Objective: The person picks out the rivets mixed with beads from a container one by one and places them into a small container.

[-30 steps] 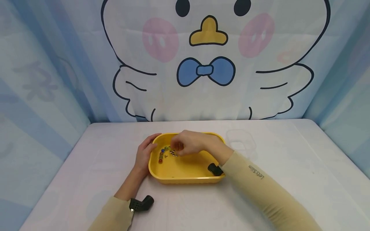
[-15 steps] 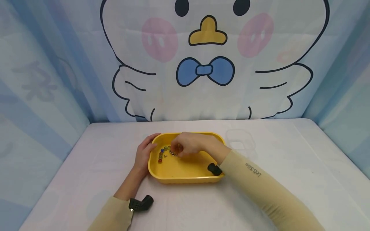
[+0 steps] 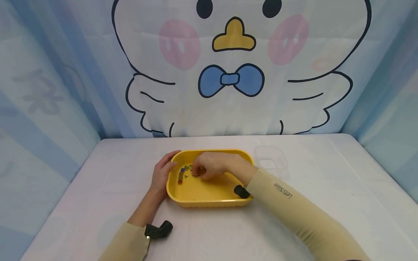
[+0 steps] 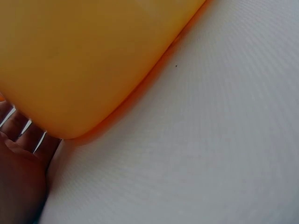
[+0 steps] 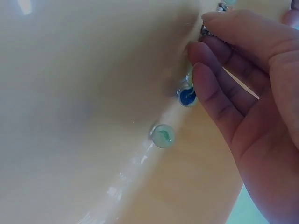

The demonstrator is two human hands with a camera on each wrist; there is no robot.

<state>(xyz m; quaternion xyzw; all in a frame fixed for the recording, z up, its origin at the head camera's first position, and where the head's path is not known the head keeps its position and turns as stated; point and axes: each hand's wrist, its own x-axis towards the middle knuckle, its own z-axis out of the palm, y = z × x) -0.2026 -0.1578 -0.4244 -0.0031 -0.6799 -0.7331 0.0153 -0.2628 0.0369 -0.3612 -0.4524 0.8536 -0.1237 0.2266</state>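
Note:
A yellow tray [image 3: 209, 194] stands on the table, and my left hand [image 3: 161, 175] holds its left edge, thumb at the rim. In the left wrist view, its fingers [image 4: 32, 137] lie along the outer wall. Glass marbles form a curved row at the tray's left: a red one [image 3: 180, 181] at the near end, a blue one [image 3: 183, 169] farther up. My right hand [image 3: 210, 165] reaches into the tray and pinches a small silvery bead [image 5: 204, 31], partly hidden by the fingertips. Below those fingers sit a blue-swirled marble [image 5: 187, 97] and a green-swirled marble [image 5: 163, 136].
A clear plastic box [image 3: 270, 159] stands behind the tray's right end. Tiny bits [image 3: 186, 176] lie inside the marble curve. A white cloth [image 3: 326, 181] covers the table, with a printed curtain [image 3: 228, 116] behind it. Black wrist cameras [image 3: 159, 230] sit on both sleeves.
My right hand has shifted slightly down within the tray, its fingertips staying by the silvery beads. The left hand keeps its hold on the tray. The marble row looks unchanged.

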